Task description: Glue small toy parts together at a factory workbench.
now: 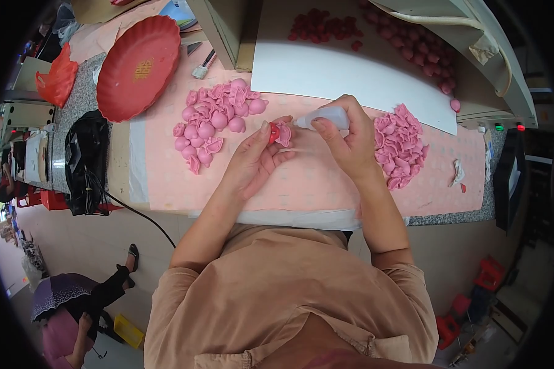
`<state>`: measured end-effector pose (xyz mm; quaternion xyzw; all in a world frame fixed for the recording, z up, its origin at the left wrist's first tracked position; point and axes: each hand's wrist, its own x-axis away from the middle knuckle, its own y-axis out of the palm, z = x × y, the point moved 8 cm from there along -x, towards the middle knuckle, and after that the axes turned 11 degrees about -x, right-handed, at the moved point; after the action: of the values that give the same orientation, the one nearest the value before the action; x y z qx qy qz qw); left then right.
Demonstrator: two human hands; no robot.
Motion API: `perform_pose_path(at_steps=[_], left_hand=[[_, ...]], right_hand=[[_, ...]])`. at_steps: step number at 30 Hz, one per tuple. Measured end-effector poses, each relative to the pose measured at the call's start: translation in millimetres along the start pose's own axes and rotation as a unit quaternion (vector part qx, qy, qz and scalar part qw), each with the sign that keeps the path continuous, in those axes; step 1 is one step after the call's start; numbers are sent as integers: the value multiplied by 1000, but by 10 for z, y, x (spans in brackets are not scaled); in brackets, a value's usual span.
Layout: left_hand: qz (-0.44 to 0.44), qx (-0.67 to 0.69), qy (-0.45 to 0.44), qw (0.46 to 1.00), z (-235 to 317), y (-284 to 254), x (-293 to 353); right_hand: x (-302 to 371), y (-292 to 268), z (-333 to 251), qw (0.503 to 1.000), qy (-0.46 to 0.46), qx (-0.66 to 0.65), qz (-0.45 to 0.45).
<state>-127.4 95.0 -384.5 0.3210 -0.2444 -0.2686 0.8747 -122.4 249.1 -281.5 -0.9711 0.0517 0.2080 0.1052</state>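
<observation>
A pink cloth [314, 192] covered most of the table, and a cabinet [218, 31] stood at its far side. In front of and beneath the cabinet lay a white sheet [351, 80]. A red dish [122, 92] with a fluted rim sat at the far left, and a black bag [85, 154] lay nearer the person, at the table's left end.

Two heaps flanked the hands: on the left, pink balls mixed with petals [206, 125]; on the right, loose pink petals [401, 144].

The right hand [354, 144] was closed round a pale bottle [327, 117], tipped on its side with its nozzle toward the left hand [252, 157]. The left hand pinched a flower [282, 133] between thumb and fingers, its other fingers loosely curled; the flower was held above the cloth, between the heaps, red on its left side and pink on its right. Whether the nozzle touched it, one could not tell.

A brush [201, 69] lay beyond the left heap. Smallest were the red balls [323, 27] on the sheet.
</observation>
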Motion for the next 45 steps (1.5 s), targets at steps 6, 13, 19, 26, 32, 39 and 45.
perform_pose_path(at_steps=[6, 13, 19, 26, 32, 39, 45], left_hand=[[0, 0, -4, 1000, -4, 1, 2], [15, -12, -12, 1000, -8, -3, -5], [9, -14, -13, 1000, -11, 12, 3], [20, -18, -15, 1000, -12, 3, -2], [3, -9, -12, 1000, -15, 4, -9], [10, -16, -13, 1000, -21, 0, -5], [12, -20, -15, 1000, -13, 1, -2]], right_hand=[[5, 6, 26, 1000, 17, 4, -3], [4, -2, 35, 1000, 19, 10, -1], [15, -12, 14, 1000, 9, 10, 8], [12, 5, 25, 999, 4, 31, -9], [13, -21, 6, 999, 0, 37, -2], [8, -20, 5, 999, -9, 42, -3], [16, -9, 35, 999, -3, 46, -4]])
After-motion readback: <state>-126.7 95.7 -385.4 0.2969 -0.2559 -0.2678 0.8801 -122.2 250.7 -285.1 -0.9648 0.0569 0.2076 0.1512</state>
